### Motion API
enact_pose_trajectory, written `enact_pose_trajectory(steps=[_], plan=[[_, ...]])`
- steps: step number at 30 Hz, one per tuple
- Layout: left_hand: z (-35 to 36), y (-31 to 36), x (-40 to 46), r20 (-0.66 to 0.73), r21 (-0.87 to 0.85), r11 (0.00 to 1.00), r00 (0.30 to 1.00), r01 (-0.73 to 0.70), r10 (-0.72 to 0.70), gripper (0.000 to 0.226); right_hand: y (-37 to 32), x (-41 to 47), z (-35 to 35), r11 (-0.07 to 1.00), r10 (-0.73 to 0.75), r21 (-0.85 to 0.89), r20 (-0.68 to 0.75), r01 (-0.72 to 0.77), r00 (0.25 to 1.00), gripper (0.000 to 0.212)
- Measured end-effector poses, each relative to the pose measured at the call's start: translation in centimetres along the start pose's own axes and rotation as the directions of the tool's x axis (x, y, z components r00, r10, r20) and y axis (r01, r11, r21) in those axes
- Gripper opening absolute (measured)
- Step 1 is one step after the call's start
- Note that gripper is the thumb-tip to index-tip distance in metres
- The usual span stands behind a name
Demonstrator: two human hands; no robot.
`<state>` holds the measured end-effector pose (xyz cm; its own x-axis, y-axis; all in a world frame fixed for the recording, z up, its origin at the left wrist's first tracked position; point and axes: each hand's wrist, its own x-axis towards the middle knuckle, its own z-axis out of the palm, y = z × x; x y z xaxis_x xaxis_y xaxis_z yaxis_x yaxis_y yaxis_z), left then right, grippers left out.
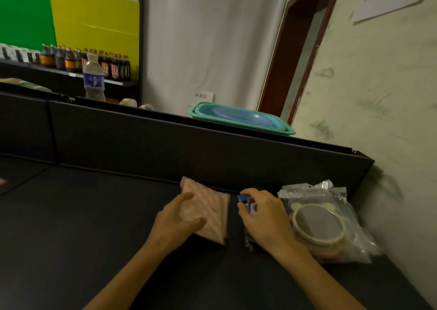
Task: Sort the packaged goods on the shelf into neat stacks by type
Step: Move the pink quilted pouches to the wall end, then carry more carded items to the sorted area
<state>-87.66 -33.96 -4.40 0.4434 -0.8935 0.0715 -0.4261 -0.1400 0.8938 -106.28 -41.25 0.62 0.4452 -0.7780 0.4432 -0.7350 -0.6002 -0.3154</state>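
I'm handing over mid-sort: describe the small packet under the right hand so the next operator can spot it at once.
Start at the dark shelf, where it meets the wall on the right. Between the pink quilted packs and the clear bags with round cream items lies the small blue-topped packet. The right hand pinches it; it is the smallest and the only blue one.

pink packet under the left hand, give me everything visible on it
The pink packet is a flat, roughly rectangular pack in pale pink with a diagonal quilted or striped pattern, soft-looking, possibly wrapped in clear film. It lies flat on the dark shelf, turned at an angle, one corner pointing toward the back wall. The left hand rests on its near-left part, fingers spread, thumb on top. It seems to be more than one layer stacked; blur hides any print.
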Motion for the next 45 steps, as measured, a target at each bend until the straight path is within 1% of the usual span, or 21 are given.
enact_pose_trajectory(steps=[1, 3, 5, 6, 8, 11, 15, 17, 21, 29, 31, 34, 40, 43, 45], plan=[[0.1, 0.1, 0.0, -0.003, 0.064, 0.998, 1.0, 0.006, -0.006, 0.073, 0.1, -0.2, -0.1, 1.0, -0.013, 0.0, -0.002, 0.013, 1.0, 0.035], [0.1, 0.2, 0.0, -0.039, 0.282, 0.96, 0.999, 0.002, 0.01, 0.076, 0.0, -0.1, -0.1, 0.999, -0.04, 0.006, -0.002, 0.04, 0.999, 0.033], [-0.2, 0.2, -0.3, -0.119, 0.464, 0.886, 0.99, -0.015, 0.08, 0.078, -0.3, 0.1, 0.1, 0.998, -0.067, 0.019, 0.011, 0.067, 0.998, 0.03], [-0.5, 0.1, -0.5, -0.153, 0.518, 0.855, 0.981, -0.025, 0.122, 0.077, -0.5, 0.1, 0.2, 0.996, -0.089, 0.016, 0.028, 0.088, 0.996, 0.029], [-1.3, -0.1, -1.0, -0.19, 0.573, 0.819, 0.965, -0.04, 0.18, 0.074, -1.4, 0.0, 0.5, 0.992, -0.124, 0.008, 0.071, 0.123, 0.99, 0.029], [-3.3, -0.5, -1.6, -0.206, 0.635, 0.771, 0.948, -0.059, 0.242, 0.068, -3.4, -0.5, 1.3, 0.985, -0.171, 0.023, 0.104, 0.17, 0.98, 0.037], [-7.3, -1.6, -2.7, -0.219, 0.709, 0.698, 0.909, -0.102, 0.355, 0.062, -6.7, -0.2, 2.5, 0.972, -0.219, -0.061, 0.122, 0.228, 0.968, 0.043], [-9.7, -2.2, -3.6, -0.234, 0.74, 0.667, 0.899, -0.083, 0.371, 0.06, -8.9, 0.3, 2.8, 0.958, -0.263, -0.091, 0.106, 0.273, 0.959, 0.044], [-15.7, -4.4, -5.8, -0.269, 0.781, 0.624, 0.904, 0.003, 0.333, 0.059, -15.1, 0.4, 4.4, 0.93, -0.347, -0.089, 0.104, 0.356, 0.932, 0.044], [-29.6, -10.2, -10.6, -0.306, 0.785, 0.618, 0.896, 0.045, 0.323, 0.052, -28.6, -1.4, 9.1, 0.909, -0.415, 0.014, 0.116, 0.416, 0.902, 0.046], [-33.1, -11.8, -12.0, -0.32, 0.784, 0.616, 0.899, 0.075, 0.298, 0.051, -32.0, -1.8, 10.1, 0.905, -0.426, 0.024, 0.116, 0.426, 0.897, 0.047], [-37.9, -14.4, -13.8, -0.326, 0.766, 0.638, 0.903, 0.078, 0.281, 0.046, -36.6, -2.4, 11.7, 0.908, -0.418, 0.035, 0.118, 0.417, 0.901, 0.047], [-45.9, -18.7, -17.2, -0.299, 0.736, 0.663, 0.944, 0.134, 0.141, 0.054, -43.8, -3.5, 15.0, 0.904, -0.423, 0.005, 0.154, 0.428, 0.893, 0.048], [-49.9, -20.7, -18.1, -0.267, 0.721, 0.678, 0.96, 0.145, 0.078, 0.053, -45.9, -2.7, 16.1, 0.898, -0.429, -0.031, 0.154, 0.439, 0.89, 0.048], [-52.2, -21.9, -18.2, -0.273, 0.717, 0.678, 0.96, 0.161, 0.06, 0.053, -46.8, -2.0, 16.8, 0.903, -0.417, -0.04, 0.161, 0.428, 0.895, 0.049]])
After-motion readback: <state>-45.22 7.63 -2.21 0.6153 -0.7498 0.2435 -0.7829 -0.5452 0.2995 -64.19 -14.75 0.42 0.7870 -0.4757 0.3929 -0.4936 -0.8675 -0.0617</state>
